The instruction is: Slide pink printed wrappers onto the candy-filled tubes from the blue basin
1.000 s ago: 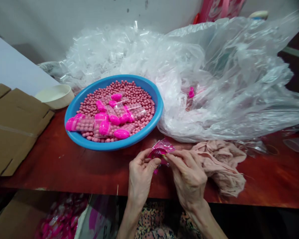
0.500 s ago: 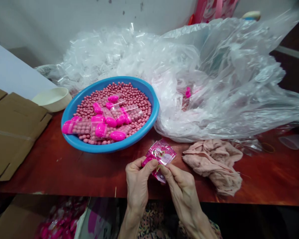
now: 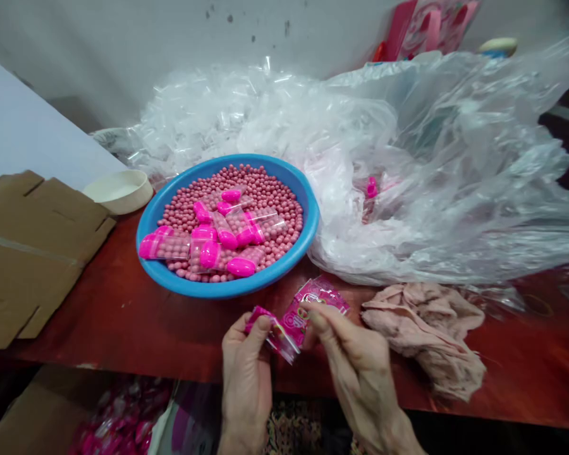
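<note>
My left hand (image 3: 245,373) pinches one end of a small clear packet with pink print (image 3: 284,327) above the near edge of the red table (image 3: 123,316). My right hand (image 3: 355,366) pinches a second pink packet (image 3: 320,300) right beside it, thumb and fingers closed on its edge. The two packets touch or overlap between my hands. Behind them stands a blue bowl (image 3: 308,212) full of small pink beads (image 3: 265,189), with several clear tubes with pink caps (image 3: 213,243) lying on top.
A large heap of clear plastic bags (image 3: 408,158) fills the back and right. A crumpled beige cloth (image 3: 431,328) lies right of my hands. A flat cardboard box (image 3: 33,240) and a white bowl (image 3: 118,189) sit at left. Pink packets (image 3: 118,417) lie below the table.
My hands have drawn slightly apart and lower toward the table edge. What looked like one packet now shows as two, one in each hand. The view shifted a little.
</note>
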